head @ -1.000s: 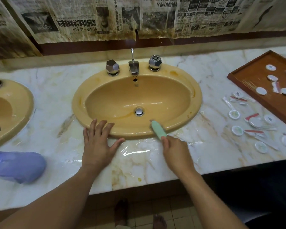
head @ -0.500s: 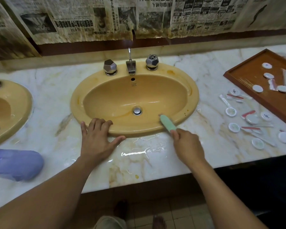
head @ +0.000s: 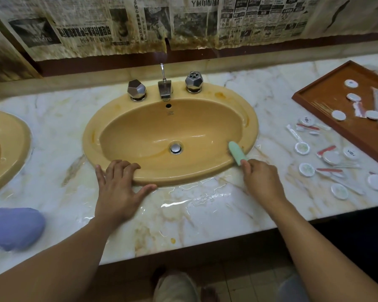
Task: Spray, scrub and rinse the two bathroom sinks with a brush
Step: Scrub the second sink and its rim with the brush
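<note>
Presently, the brush (head: 237,154) is held in the right grip (head: 262,182), fingers curled round its handle, bristles pressed to the right inner wall of the sink (head: 90,138) for scrubbing. The left grip (head: 118,188) is spread empty over the near rim and desk (head: 52,131), apparently for bracing.

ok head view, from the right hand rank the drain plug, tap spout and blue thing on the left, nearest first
1. drain plug, bottom of the basin, left of the right hand gripping the brush
2. tap spout, basin's back rim
3. blue thing, far left of the counter
</note>
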Demonstrator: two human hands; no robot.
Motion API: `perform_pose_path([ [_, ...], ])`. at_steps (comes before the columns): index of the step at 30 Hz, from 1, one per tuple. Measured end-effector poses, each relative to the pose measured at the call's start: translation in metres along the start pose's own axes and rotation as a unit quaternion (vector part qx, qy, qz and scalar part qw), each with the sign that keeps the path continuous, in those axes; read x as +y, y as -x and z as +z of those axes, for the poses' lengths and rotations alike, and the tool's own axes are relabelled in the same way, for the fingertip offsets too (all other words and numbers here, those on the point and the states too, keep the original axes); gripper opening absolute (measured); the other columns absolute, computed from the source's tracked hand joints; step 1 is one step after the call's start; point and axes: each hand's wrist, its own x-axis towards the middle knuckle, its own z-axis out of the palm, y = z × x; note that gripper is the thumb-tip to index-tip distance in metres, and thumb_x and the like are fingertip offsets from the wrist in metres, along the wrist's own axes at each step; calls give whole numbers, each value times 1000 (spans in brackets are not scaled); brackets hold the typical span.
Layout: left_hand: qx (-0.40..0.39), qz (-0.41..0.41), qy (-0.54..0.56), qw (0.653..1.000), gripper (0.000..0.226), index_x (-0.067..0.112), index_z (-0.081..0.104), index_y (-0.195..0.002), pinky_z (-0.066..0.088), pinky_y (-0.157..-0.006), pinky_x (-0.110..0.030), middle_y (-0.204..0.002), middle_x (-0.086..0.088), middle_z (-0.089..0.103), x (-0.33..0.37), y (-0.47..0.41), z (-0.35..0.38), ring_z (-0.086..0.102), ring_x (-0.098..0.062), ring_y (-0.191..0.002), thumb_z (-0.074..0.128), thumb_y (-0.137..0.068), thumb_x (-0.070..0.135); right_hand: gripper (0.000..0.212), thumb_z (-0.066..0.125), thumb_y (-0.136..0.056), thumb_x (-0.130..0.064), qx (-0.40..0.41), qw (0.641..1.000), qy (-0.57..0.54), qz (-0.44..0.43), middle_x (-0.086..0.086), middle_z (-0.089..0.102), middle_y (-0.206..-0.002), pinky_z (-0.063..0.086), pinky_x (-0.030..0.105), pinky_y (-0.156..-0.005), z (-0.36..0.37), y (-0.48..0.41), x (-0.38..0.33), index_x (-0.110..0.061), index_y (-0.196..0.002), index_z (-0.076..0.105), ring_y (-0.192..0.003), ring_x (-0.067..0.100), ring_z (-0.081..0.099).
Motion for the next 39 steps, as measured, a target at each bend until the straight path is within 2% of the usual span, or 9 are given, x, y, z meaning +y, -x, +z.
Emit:
perform_pose_path([
  [2,-4,3,-3,1000,73,25,55,-128,0,-124,-61,-132,2,45,-1,0,0,34,-25,-142,42,-85,83,45,40,-108,-37,19,999,-1,37,19,69,-94,49,43,-76,-8,-18,10,-4,-102,70,-97,42,60],
  [6,-9,4,-7,1000,74,24,55,-128,-2,-124,-61,-132,1,45,0,-1,0,33,-26,-142,43,-85,83,46,39,-108,-39,14,998,-10,54,18,67,-90,52,46,-75,-9,-25,9,-5,-98,68,-95,42,60],
  [13,-5,5,-4,1000,74,25,56,-127,1,-124,-62,-131,2,47,-1,-1,-1,35,-25,-141,43,-84,84,44,37,-106,-45,-24,998,17,-57,11,66,-79,43,40,-59,19,34,-3,-12,-96,65,-71,33,56],
  [16,-4,5,-2,1000,74,26,58,-126,2,-123,-63,-129,2,49,-1,-1,-1,37,-25,-139,45,-83,85,44,41,-107,-42,-23,999,32,-32,18,69,-87,51,45,-71,8,6,1,-9,-96,69,-87,41,61],
  [19,-1,4,-2,1000,74,26,59,-124,3,-123,-64,-127,3,50,-2,-2,-1,39,-26,-138,46,-82,85,42,44,-107,-36,4,998,53,14,25,69,-98,48,45,-79,-15,-44,19,-4,-97,70,-99,46,60],
  [23,7,7,-5,1000,74,26,61,-123,5,-123,-63,-124,4,52,0,-2,-1,42,-26,-135,47,-82,85,41,45,-105,-38,-8,998,57,40,25,66,-96,39,38,-71,-32,-87,18,-6,-86,63,-87,39,55],
  [29,-2,0,-13,1000,75,28,62,-121,5,-124,-59,-121,7,53,-2,-3,-1,44,-23,-134,47,-80,88,42,45,-105,-39,-81,992,99,15,14,62,-83,41,38,-66,-33,-47,15,-15,-73,58,-82,36,55],
  [35,0,0,-21,1000,75,28,63,-119,6,-123,-59,-120,7,54,-1,-5,-2,45,-22,-132,46,-78,89,40,46,-106,-35,-9,997,45,59,27,65,-93,36,37,-73,-35,-104,19,-8,-78,59,-98,45,59],
  [39,-5,-4,-20,1000,76,27,63,-118,8,-123,-60,-119,7,54,-1,-5,-3,46,-22,-131,47,-78,89,43,46,-106,-34,-9,998,39,55,18,60,-81,35,37,-72,-36,-97,20,-8,-73,57,-96,45,59],
])
